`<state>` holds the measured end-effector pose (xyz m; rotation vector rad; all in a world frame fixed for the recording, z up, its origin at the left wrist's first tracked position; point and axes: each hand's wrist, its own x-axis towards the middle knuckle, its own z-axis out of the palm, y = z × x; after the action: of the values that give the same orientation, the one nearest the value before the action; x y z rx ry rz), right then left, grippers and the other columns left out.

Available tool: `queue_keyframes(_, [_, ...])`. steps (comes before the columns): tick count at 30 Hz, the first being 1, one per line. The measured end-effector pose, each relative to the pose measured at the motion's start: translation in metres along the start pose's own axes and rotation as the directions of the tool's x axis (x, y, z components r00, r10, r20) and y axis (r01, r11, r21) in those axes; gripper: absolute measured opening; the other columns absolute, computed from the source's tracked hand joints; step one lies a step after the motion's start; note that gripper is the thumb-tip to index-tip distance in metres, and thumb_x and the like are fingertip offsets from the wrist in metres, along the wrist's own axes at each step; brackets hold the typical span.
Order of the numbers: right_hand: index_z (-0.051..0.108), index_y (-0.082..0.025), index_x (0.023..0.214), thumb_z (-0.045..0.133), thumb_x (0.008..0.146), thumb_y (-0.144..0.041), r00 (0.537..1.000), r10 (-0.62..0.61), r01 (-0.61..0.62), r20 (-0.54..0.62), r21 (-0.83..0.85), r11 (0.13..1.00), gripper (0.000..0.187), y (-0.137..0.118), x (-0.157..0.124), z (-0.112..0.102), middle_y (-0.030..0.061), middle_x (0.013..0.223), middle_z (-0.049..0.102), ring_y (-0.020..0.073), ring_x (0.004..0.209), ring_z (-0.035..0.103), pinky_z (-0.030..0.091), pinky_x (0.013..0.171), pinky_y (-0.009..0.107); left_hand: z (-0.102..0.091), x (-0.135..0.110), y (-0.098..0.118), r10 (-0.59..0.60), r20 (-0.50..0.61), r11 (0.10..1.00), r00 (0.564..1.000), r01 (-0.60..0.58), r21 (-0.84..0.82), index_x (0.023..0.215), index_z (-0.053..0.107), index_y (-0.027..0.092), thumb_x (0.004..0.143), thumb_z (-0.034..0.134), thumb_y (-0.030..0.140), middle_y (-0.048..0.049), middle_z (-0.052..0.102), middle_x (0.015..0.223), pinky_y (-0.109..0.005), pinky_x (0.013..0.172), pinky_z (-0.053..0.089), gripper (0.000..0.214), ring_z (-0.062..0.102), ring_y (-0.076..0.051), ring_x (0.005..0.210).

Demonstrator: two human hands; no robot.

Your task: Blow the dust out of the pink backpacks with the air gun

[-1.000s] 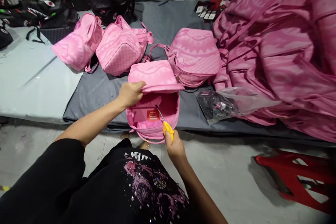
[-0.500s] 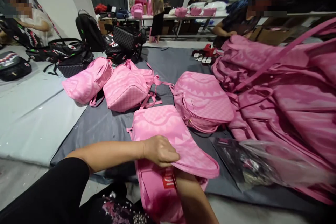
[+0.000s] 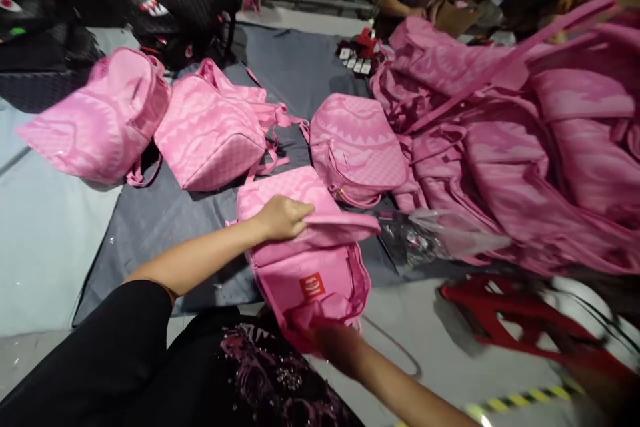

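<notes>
A pink backpack (image 3: 270, 188) with a pale shark-teeth pattern lies unzipped in front of me. My left hand (image 3: 284, 217) is closed on the edge of its front panel, holding the panel folded up. Inside the opening, a red square label (image 3: 313, 286) shows on the pink lining. My right hand (image 3: 336, 347) is at the near edge of the opening; motion blur hides its fingers, so its grip is unclear. Beyond lies another pink backpack (image 3: 357, 147), apart from both hands.
Two more pink backpacks (image 3: 215, 130) lie to the left on the grey sheet (image 3: 300, 57). Pink bags (image 3: 505, 153) pile up on the right, with a clear plastic bag (image 3: 445, 233) beside them. A red object (image 3: 500, 317) stands on the floor. A person's arm (image 3: 395, 3) shows at the back.
My right hand has drawn back out of the backpack toward its near edge. The front panel is lifted higher, exposing the lining and label. My view has tilted down.
</notes>
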<state>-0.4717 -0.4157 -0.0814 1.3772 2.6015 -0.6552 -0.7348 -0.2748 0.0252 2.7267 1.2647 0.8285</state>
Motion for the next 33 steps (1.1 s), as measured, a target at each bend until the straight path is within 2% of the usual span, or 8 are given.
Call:
queue_keyframes(3, [0.069,-0.022,0.103,0.053,0.095,-0.038,0.902,0.411,-0.405,0.128,-0.075,0.911,0.024,0.001,-0.011,-0.044,0.0102,0.079,0.073,0.0261,0.069,0.070,0.045,0.059,0.031,-0.010,-0.001,0.001,-0.283,0.044,0.943,0.958,0.287,-0.169,0.077,0.066,0.019,0.092,0.055,0.044,-0.0031,0.066,0.066,-0.028,0.057,0.033,0.031,0.061,-0.019,0.063])
queue_keyframes(8, [0.053,-0.013,0.130,0.037,0.104,-0.041,0.733,0.654,-0.674,-0.186,-0.069,0.736,0.042,0.026,0.072,-0.109,0.0209,0.104,0.071,0.0292,0.099,0.070,0.050,0.082,0.037,-0.023,0.005,0.013,-0.236,0.259,0.863,0.937,0.324,-0.388,0.060,0.057,0.018,0.090,0.060,0.043,0.0019,0.053,0.055,-0.027,0.055,0.026,0.039,0.045,-0.012,0.053])
queue_keyframes(15, [0.067,-0.012,0.082,0.071,0.086,-0.040,0.550,0.768,-0.833,0.327,0.155,0.531,0.028,0.025,0.004,-0.059,0.0099,0.063,0.064,0.0249,0.065,0.068,0.053,0.062,0.035,0.004,0.002,-0.003,-0.551,-0.098,0.811,0.829,0.503,-0.300,0.060,0.057,0.018,0.091,0.054,0.041,0.0009,0.049,0.053,-0.028,0.056,0.024,0.038,0.043,-0.014,0.054])
queue_keyframes(18, [0.063,-0.016,0.080,0.069,0.087,-0.047,0.615,0.533,-0.787,0.581,0.493,0.372,0.032,0.004,-0.028,-0.033,-0.0030,0.046,0.049,0.0132,0.040,0.049,0.043,0.043,0.024,0.012,0.007,0.001,-0.511,-0.122,0.841,0.851,0.464,-0.280,0.063,0.060,0.018,0.092,0.051,0.044,-0.0010,0.053,0.055,-0.028,0.057,0.025,0.039,0.046,-0.015,0.055])
queue_keyframes(22, [0.054,-0.019,0.086,0.039,0.098,-0.063,0.802,0.454,-0.358,0.388,0.921,-0.156,0.048,0.005,-0.011,-0.023,-0.0100,0.043,0.032,0.0075,0.035,0.027,0.033,0.037,0.018,0.006,0.021,0.022,-0.289,-0.062,0.936,0.955,0.268,-0.228,0.064,0.061,0.018,0.093,0.050,0.050,-0.0025,0.056,0.056,-0.027,0.057,0.027,0.044,0.052,-0.016,0.057])
queue_keyframes(26, [0.051,-0.021,0.089,0.025,0.101,-0.061,0.778,0.531,-0.067,0.335,0.885,-0.460,0.050,0.009,0.019,-0.004,-0.0115,0.044,0.025,0.0065,0.036,0.014,0.022,0.036,0.017,-0.001,0.033,0.035,-0.153,-0.007,0.979,0.988,0.150,-0.139,0.065,0.062,0.017,0.094,0.047,0.053,-0.0035,0.057,0.057,-0.027,0.059,0.029,0.048,0.055,-0.017,0.059])
queue_keyframes(30, [0.037,-0.024,0.078,0.013,0.102,-0.059,0.669,0.648,0.081,0.365,0.830,-0.551,0.049,0.004,0.026,0.024,-0.0117,0.045,0.022,0.0070,0.037,0.012,0.021,0.038,0.017,0.000,0.038,0.034,-0.114,-0.007,0.986,0.993,0.113,-0.121,0.068,0.063,0.017,0.095,0.047,0.054,-0.0029,0.056,0.057,-0.027,0.060,0.030,0.049,0.055,-0.016,0.061])
queue_keyframes(33, [0.038,-0.024,0.076,0.016,0.104,-0.056,0.698,0.598,0.056,0.394,0.803,-0.594,0.048,-0.002,0.030,0.032,-0.0113,0.045,0.024,0.0068,0.037,0.013,0.019,0.038,0.017,0.003,0.039,0.032,-0.085,-0.007,0.990,0.996,0.084,-0.116,0.067,0.062,0.017,0.095,0.047,0.053,-0.0023,0.055,0.057,-0.027,0.060,0.028,0.048,0.053,-0.015,0.059])
